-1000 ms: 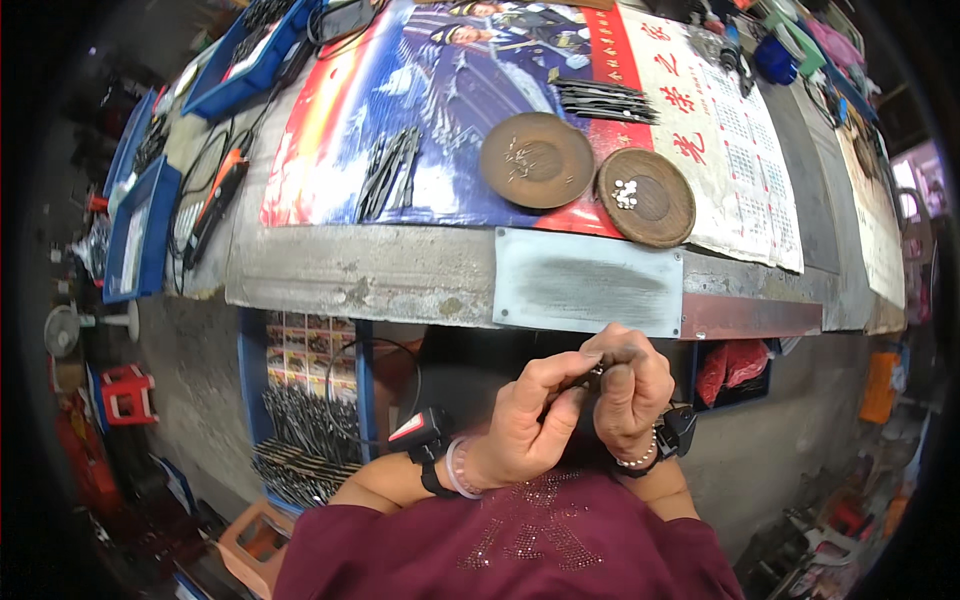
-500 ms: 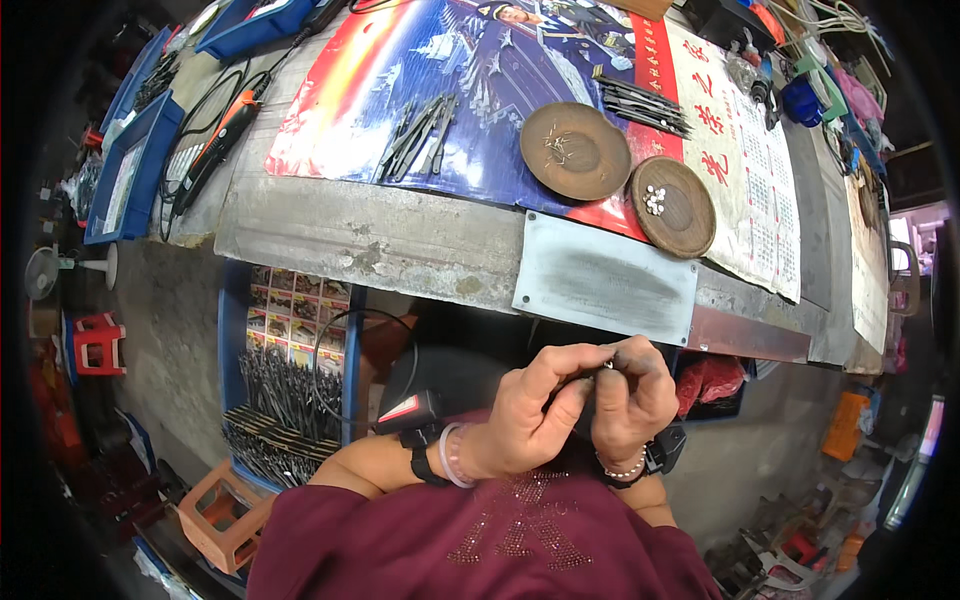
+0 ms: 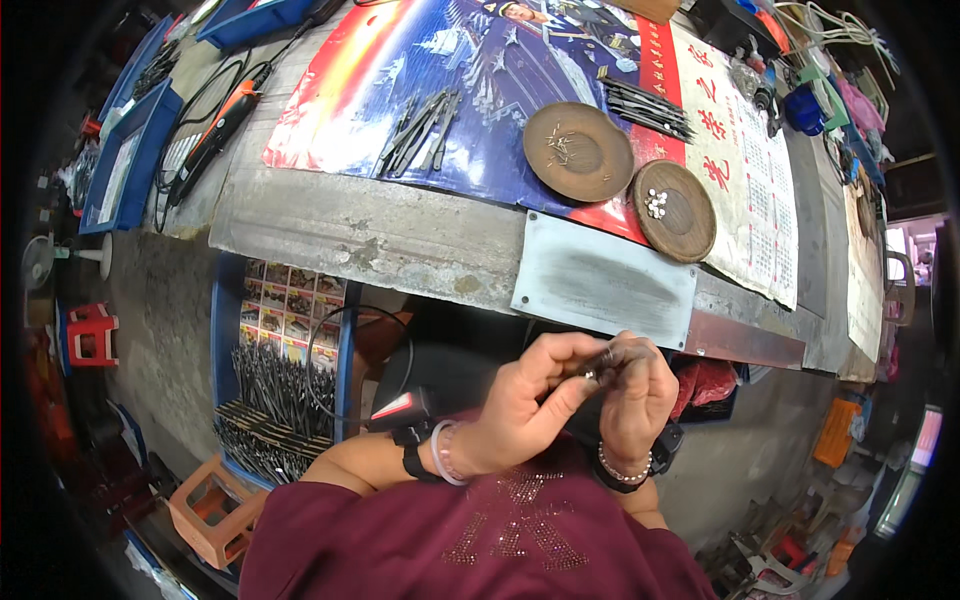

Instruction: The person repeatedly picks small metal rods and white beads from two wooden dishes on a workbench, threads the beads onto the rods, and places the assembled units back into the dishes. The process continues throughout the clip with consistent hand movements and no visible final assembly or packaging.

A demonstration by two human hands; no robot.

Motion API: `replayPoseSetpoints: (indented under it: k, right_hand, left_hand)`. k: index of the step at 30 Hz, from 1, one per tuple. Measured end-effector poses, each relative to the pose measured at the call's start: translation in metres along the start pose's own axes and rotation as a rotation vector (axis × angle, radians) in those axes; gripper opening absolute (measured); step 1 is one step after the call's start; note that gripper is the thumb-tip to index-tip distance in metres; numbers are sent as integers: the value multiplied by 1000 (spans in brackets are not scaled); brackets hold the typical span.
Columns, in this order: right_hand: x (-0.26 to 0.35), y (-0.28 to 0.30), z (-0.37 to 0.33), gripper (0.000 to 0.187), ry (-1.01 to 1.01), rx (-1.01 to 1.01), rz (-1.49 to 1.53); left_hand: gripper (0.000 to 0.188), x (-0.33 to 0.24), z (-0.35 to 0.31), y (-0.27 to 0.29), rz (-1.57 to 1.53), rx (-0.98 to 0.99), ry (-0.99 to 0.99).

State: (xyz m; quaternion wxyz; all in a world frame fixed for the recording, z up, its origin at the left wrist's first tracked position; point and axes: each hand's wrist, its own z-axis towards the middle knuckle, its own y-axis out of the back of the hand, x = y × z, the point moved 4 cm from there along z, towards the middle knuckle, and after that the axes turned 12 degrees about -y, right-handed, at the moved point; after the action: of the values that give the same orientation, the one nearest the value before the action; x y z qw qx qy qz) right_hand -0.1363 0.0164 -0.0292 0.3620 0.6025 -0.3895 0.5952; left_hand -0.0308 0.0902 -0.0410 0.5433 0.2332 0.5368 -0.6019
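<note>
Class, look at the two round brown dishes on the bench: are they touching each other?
Cannot tell. In the head view the left dish and right dish have rims that meet or nearly meet; no gap is plain.

Grey workbench (image 3: 350, 225), poster sheet (image 3: 480, 90), two brown dishes (image 3: 578, 152), metal plate (image 3: 603, 282), dark metal pieces (image 3: 420, 130)

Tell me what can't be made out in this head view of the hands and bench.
- Dark part: pinched between left hand and right hand; the fingers hide most of it, so its shape is unclear.
- Bits on the left dish: too small to identify.
- Pale pieces on the right dish: too small to count.
- Blue tray under the bench: its lower end is hidden by the left arm.
</note>
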Motion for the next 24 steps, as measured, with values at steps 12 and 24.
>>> replayPoseSetpoints:
  k: [12,24]
  right_hand:
    - [1,-19,-10,17,341,-115,-480]
    - [-2,-13,3,11,35,-67,-103]
  left_hand:
    - [38,-7,1,10,134,16,-59]
    - [40,-8,5,14,64,75,60]
